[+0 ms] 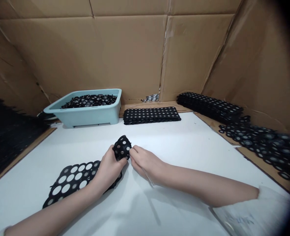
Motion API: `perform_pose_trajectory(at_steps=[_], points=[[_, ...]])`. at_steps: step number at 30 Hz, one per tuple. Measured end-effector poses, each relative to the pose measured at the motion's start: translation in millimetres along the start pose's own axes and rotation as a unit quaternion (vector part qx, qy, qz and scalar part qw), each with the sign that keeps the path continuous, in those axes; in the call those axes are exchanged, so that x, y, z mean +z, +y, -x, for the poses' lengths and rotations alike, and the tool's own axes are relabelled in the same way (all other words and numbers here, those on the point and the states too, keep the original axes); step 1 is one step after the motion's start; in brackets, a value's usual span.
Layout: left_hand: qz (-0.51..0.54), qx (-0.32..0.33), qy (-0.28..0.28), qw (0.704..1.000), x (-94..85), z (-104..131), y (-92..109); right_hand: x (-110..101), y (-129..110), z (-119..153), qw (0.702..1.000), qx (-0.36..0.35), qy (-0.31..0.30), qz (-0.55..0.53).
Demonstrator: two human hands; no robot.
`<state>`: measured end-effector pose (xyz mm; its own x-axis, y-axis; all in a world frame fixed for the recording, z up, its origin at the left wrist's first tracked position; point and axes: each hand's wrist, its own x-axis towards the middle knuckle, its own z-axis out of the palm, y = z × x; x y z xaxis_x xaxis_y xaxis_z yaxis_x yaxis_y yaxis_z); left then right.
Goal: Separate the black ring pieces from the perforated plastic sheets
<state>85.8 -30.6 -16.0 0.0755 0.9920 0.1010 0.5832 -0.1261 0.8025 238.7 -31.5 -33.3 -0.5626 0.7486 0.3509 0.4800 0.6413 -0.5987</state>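
Observation:
Over the white tabletop, my left hand (110, 168) is closed around a curled black sheet with round holes (121, 147). My right hand (141, 160) meets it from the right, fingers pinched at the sheet's edge; what lies between those fingertips is too small to make out. Beneath my left hand and forearm, another black perforated sheet (73, 177) lies flat, partly covered by them. Whether it joins the curled piece cannot be seen.
A light blue tub (93, 114) full of black rings stands at the back left. Beside it lies a stack of perforated sheets (152, 115). More stacked sheets (208, 106) and a loose pile (262, 144) line the right side. Cardboard walls (125, 52) enclose the table.

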Motion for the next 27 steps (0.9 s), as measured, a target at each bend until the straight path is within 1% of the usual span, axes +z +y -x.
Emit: perform_pose_trajectory(at_steps=[3,6,9,12,13,15,17,19,23,27], points=[[0.028,-0.012,-0.006,1.0,1.3,5.3,5.3,0.5,0.9,-3.6,0.998,-0.02,0.01,0.056],[0.047,-0.015,-0.024,0.998,2.1,7.0,6.7,-2.9,3.4,-5.8,0.998,-0.028,0.02,0.056],[0.031,0.004,-0.044,0.999,-0.4,4.2,4.6,-8.2,6.5,-4.8,0.999,-0.008,0.033,0.001],[-0.012,0.023,-0.039,0.999,-7.0,-0.9,2.3,-13.0,8.4,-2.3,0.992,0.046,0.013,-0.121],[-0.026,0.025,-0.034,0.999,-9.6,-2.6,1.8,-14.0,8.9,-1.8,0.981,0.072,0.005,-0.178],[-0.043,0.025,-0.027,0.998,-14.4,-6.0,1.5,-15.3,10.3,-1.4,0.95,0.126,-0.009,-0.284],[-0.043,0.022,-0.031,0.998,-17.9,-8.9,1.9,-15.7,12.0,-2.1,0.919,0.159,-0.022,-0.361],[-0.039,0.014,-0.047,0.998,-19.6,-11.3,2.5,-15.8,13.7,-3.3,0.894,0.168,-0.028,-0.415],[-0.013,-0.012,-0.09,0.996,-19.8,-13.5,3.3,-16.7,15.8,-6.1,0.845,0.172,-0.021,-0.505],[0.029,-0.046,-0.11,0.992,-19.6,-12.8,2.9,-18.0,15.4,-7.5,0.823,0.174,-0.011,-0.54]])
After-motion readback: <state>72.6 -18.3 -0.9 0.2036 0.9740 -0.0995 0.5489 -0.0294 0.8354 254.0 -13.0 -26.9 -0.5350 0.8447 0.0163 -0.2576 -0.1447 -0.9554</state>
